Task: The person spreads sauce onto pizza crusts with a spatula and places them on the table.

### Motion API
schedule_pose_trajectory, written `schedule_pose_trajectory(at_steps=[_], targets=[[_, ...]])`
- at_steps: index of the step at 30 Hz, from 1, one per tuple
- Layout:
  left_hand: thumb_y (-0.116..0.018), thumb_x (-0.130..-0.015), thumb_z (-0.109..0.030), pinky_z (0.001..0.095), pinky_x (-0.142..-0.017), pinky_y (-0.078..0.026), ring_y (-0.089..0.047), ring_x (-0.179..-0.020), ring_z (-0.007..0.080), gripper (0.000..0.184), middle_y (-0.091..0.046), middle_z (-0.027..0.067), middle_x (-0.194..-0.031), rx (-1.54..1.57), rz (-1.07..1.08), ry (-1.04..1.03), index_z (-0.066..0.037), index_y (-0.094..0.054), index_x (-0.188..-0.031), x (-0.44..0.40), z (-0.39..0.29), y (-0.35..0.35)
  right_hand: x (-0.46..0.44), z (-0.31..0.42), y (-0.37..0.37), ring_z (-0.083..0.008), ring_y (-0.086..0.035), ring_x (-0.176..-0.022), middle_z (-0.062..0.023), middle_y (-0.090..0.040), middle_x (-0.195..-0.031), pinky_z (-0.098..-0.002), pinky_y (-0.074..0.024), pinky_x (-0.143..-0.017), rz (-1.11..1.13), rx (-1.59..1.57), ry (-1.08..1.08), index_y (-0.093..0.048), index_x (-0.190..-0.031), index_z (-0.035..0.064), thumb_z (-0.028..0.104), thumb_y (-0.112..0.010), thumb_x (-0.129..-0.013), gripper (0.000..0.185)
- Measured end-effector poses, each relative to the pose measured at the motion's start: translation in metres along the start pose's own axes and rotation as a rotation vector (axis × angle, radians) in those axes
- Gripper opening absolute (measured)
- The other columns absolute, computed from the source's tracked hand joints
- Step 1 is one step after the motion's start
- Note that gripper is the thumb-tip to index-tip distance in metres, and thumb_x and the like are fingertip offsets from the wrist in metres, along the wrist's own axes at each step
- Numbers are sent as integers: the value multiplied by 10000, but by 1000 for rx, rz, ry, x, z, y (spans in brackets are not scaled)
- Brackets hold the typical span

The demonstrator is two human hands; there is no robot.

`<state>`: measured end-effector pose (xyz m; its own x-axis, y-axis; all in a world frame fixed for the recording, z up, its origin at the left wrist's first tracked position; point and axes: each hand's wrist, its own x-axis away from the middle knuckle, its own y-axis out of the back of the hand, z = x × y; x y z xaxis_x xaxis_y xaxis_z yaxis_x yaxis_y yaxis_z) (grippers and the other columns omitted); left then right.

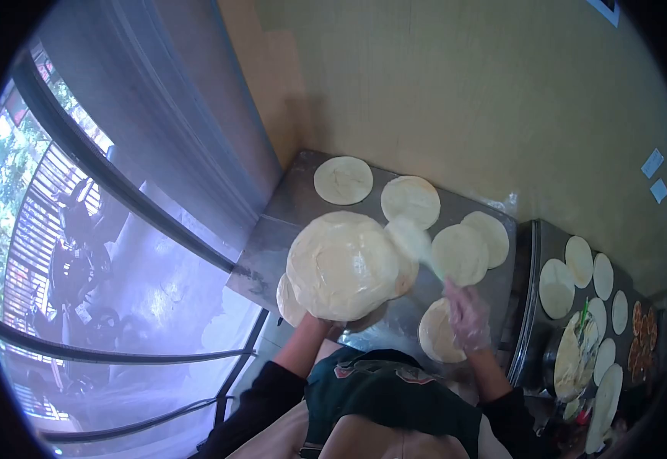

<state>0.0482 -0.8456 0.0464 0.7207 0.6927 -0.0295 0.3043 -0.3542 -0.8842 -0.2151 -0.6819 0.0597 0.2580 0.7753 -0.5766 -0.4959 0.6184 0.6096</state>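
My left hand (320,327) is under a large, glossy, pale round of dough (341,265), holding it up above the metal griddle (261,252). The dough hides most of that hand's fingers. In a clear plastic glove, my right hand (469,317) is closed around a pale utensil (411,243) with a broad end, smeared by motion; its exact kind cannot be made out. The utensil's end is close to the right edge of the raised dough. Beneath and beside my hands, several flatbreads lie on the griddle, including one flatbread (439,333) next to my right hand.
Behind the griddle rises a tan wall (440,92). A curtain (173,99) and a plastic-covered metal frame (119,191) border the left. A second griddle (531,306) on the right bears several flatbreads, a pan (554,367) with pale food, and reddish pieces (642,344).
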Motion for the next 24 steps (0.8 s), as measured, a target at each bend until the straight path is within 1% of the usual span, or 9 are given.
schedule_pose_trajectory(at_steps=[2,5,7,10,12,15,17,19,24], targets=[[-467,-1023,-389,482,-1062,-464,-521,-1291,299,553,-483,129,-1458,17,-32,7,-98,-378,-1484,11,12,6,32,-3,1,-242,-590,-593,-79,-542,-802,-357,-477,-535,204,199,251,-660,-1259,207,36,-646,-835,457],[-467,-1023,-388,481,-1061,-465,-523,-1289,299,551,-486,130,-1456,11,-48,-4,-97,-380,-1483,14,9,9,40,-19,-19,-225,-589,-592,-62,-534,-791,-349,-468,-526,186,216,250,-669,-1244,219,31,-651,-829,456],[-467,-1023,-388,481,-1060,-466,-525,-1287,298,550,-487,130,-1455,8,-49,-9,-96,-381,-1482,11,5,10,26,-28,-30,-226,-587,-594,-55,-531,-781,-358,-468,-530,127,123,131,-667,-1251,228,37,-656,-831,461],[-467,-1023,-387,480,-1058,-468,-527,-1285,298,548,-489,131,-1452,2,-63,-21,-96,-383,-1480,9,-6,12,-1,-12,-28,-256,-617,-630,-87,-601,-759,-357,-492,-571,114,76,-70,-711,-1175,138,-1,-640,-870,343],[-466,-1023,-386,479,-1057,-469,-529,-1283,297,547,-491,131,-1451,-5,-62,-36,-95,-385,-1479,13,1,12,7,-6,-28,-211,-591,-598,-51,-546,-774,-356,-470,-513,26,-71,78,-664,-1259,265,12,-646,-803,522],[-466,-1023,-385,478,-1056,-470,-531,-1281,297,545,-493,132,-1449,-1,-78,-29,-95,-387,-1478,20,9,18,28,6,-14,-207,-591,-591,-55,-554,-780,-350,-485,-490,310,192,318,-661,-1262,264,8,-646,-792,536],[-466,-1024,-384,478,-1055,-471,-532,-1279,296,544,-494,132,-1447,2,-90,-33,-94,-388,-1477,24,13,20,34,-8,-28,-208,-587,-577,-52,-562,-789,-350,-494,-469,255,230,373,-657,-1266,263,17,-650,-791,535],[-466,-1024,-384,477,-1054,-472,-534,-1277,296,542,-496,132,-1446,-3,-97,-48,-94,-390,-1476,23,12,20,25,-12,-38,-230,-580,-560,-58,-556,-767,-356,-478,-479,126,246,269,-664,-1252,266,46,-653,-823,482],[-465,-1024,-382,476,-1052,-474,-537,-1273,295,539,-499,133,-1442,-13,-103,-49,-93,-393,-1473,10,8,20,-13,-5,-48,-259,-587,-582,-76,-536,-731,-368,-486,-532,153,24,-28,-685,-1220,237,51,-642,-876,394]])
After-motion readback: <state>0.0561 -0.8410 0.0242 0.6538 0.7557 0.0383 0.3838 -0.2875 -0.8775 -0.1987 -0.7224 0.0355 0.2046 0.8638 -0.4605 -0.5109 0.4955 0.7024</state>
